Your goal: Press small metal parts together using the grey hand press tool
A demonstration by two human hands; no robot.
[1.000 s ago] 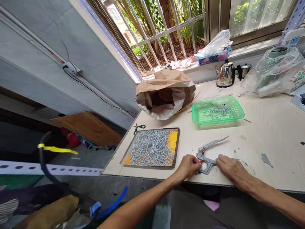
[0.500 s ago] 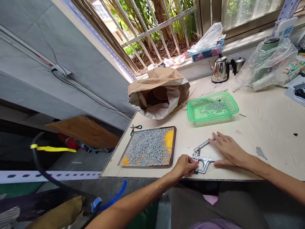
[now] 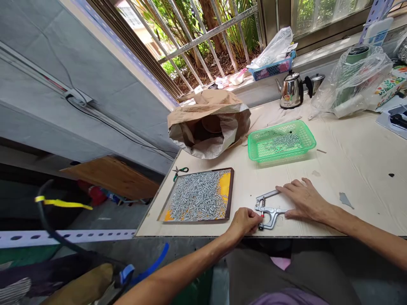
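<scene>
A pair of silver snap-fastener pliers (image 3: 270,214) lies near the table's front edge, with a spring and a red part at its jaw end. My right hand (image 3: 307,201) is around the handles, fingers over the upper one and thumb at the lower one. At the jaws, my left hand (image 3: 244,222) has its thumb and fingertips pinched together; anything between them is too small or hidden. To the left, a shallow tray (image 3: 231,195) holds many small silver spring-like or screw-like pieces (image 3: 199,195) on a yellow base.
A green plastic basket (image 3: 251,148) with similar small metal pieces stands behind the pliers. A brown paper bag (image 3: 206,123) gapes at the back left. Green-handled snips (image 3: 182,170) lie behind the tray. A steel kettle (image 3: 291,91) and plastic-wrapped items (image 3: 352,80) stand at the back right.
The pliers' upper handle has swung down slightly toward the lower one, with my right fingers on it. My left hand stays at the jaws. The whole view has shifted a little.
</scene>
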